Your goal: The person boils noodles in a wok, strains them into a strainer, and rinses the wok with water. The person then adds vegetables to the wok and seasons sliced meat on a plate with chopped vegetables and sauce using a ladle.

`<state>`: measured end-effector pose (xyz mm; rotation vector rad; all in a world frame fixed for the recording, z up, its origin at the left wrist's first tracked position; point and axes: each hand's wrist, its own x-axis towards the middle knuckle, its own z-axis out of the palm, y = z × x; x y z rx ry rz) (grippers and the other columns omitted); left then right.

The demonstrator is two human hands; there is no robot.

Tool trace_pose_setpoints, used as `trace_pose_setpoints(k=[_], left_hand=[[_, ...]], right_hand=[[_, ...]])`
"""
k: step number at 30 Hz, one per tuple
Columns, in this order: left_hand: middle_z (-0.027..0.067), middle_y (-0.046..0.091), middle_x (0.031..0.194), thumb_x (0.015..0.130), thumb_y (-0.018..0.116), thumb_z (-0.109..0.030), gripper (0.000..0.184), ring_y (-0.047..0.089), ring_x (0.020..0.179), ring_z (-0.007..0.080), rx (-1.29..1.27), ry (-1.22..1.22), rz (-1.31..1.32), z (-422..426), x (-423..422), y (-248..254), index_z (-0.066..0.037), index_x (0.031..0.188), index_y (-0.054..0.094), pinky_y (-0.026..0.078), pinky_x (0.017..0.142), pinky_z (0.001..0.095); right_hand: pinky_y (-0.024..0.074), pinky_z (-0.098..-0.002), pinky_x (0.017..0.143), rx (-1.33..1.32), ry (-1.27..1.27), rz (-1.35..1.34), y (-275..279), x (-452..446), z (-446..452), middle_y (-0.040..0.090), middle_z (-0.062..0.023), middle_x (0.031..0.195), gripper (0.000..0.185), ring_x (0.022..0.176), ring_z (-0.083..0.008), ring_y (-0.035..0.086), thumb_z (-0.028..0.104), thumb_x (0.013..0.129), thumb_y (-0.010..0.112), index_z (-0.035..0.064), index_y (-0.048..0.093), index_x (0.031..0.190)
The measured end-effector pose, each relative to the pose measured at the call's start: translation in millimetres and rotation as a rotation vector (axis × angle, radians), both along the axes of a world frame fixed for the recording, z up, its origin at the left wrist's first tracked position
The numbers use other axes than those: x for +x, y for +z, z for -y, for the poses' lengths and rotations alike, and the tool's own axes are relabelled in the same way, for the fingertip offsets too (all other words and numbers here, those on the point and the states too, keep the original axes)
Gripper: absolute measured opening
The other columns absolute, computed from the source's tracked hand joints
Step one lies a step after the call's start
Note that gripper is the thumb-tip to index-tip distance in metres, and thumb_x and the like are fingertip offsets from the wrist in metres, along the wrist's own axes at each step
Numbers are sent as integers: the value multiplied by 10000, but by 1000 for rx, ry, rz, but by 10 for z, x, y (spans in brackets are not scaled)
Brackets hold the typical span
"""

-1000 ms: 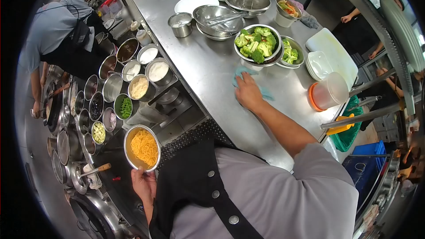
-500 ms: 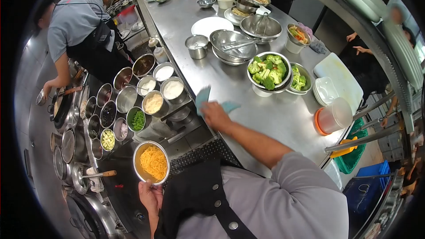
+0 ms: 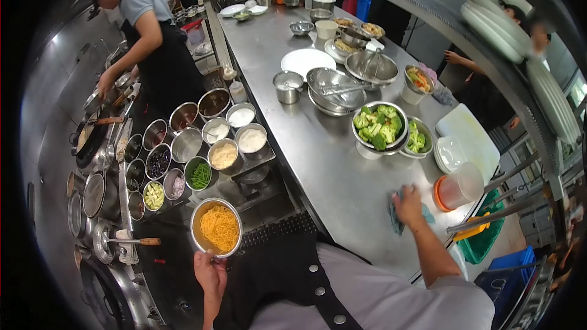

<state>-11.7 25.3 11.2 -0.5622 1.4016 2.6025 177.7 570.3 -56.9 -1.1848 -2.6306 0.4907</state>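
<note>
My left hand (image 3: 210,274) grips the rim of a metal bowl (image 3: 194,232), tilted toward me, with yellow noodles (image 3: 219,228) inside. Over at the right, my right hand (image 3: 408,205) presses on a blue-green cloth (image 3: 396,221) lying bunched on the steel table (image 3: 342,192). Parts of the cloth stick out on both sides of the hand. Close to that hand stands a clear plastic container (image 3: 463,184) on its side with an orange rim. Farther back is a bowl of broccoli (image 3: 379,127), with a second bowl of broccoli (image 3: 417,137) beside it.
Several metal pots of ingredients (image 3: 223,154) line the left counter. A co-worker (image 3: 150,30) stands at the stove beyond them. Strainers (image 3: 333,88), a white plate (image 3: 307,61) and a cutting board (image 3: 471,131) rest on the table. An overhead shelf (image 3: 452,15) holds plates.
My right hand has swept the cloth across the table from the left edge to the right side. The noodle bowl stays in my left hand. The co-worker has turned and straightened somewhat.
</note>
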Motion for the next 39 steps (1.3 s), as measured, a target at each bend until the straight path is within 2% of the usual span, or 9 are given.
trace_pose_setpoints(k=[3,7,11,13,16,20,26,32,39], left_hand=[[46,585,784,934,532,-15,111,577,628,148,-22,-8,-14,-17,-11,-13,-96,881,477,565,592,318],[49,594,794,933,522,-11,102,586,635,147,-36,9,-8,64,16,1,-97,899,478,569,592,316],[51,603,801,935,521,-15,101,597,639,149,-12,35,-17,178,51,-43,-100,902,479,572,585,315],[54,612,808,936,522,-18,100,605,636,155,-20,67,-16,211,74,-32,-102,900,480,571,574,312],[61,616,810,938,520,-18,98,603,620,159,4,90,-42,277,94,-83,-101,904,479,569,564,315],[69,622,813,942,518,-18,93,612,620,165,-26,114,-25,200,149,81,-97,910,480,575,572,317],[74,635,819,944,528,-23,96,640,644,168,-33,170,-11,323,254,51,-98,908,479,577,577,320],[55,635,816,945,537,-32,114,629,632,161,-9,282,6,421,411,-88,-118,895,482,574,574,312],[59,646,926,957,561,-66,100,655,784,203,5,322,46,728,615,-279,-123,925,486,575,652,378]], right_hand=[[308,-660,1084,230,67,204,71,-17,347,331,-261,1522,495,1389,-458,327,256,914,629,72,523,1361],[280,-658,1105,195,174,207,128,99,186,320,-244,1537,482,1401,-444,322,240,921,590,87,520,1372],[399,-558,1095,-151,-50,667,829,-157,391,337,-243,1538,525,1365,-465,397,86,883,540,134,509,1405],[455,-519,1046,-2,250,759,902,-319,476,438,-250,1450,499,1292,-462,475,123,893,562,127,518,1390],[499,-440,972,-79,788,77,676,-747,798,595,-181,1225,417,1155,-369,581,234,908,625,70,586,1290],[492,-430,945,-259,1193,-209,361,-1369,1490,645,-125,1117,350,1087,-318,614,115,844,672,59,649,1188],[442,-385,902,44,1289,-265,-29,-1556,1720,638,-54,1000,237,980,-241,628,114,802,703,105,680,1038],[437,-393,864,80,1305,-298,-64,-1601,1745,607,-46,926,204,916,-235,619,117,775,711,110,666,975],[432,-391,858,141,1360,-153,-39,-1696,1921,622,-51,908,214,898,-244,620,155,759,720,117,679,965]])
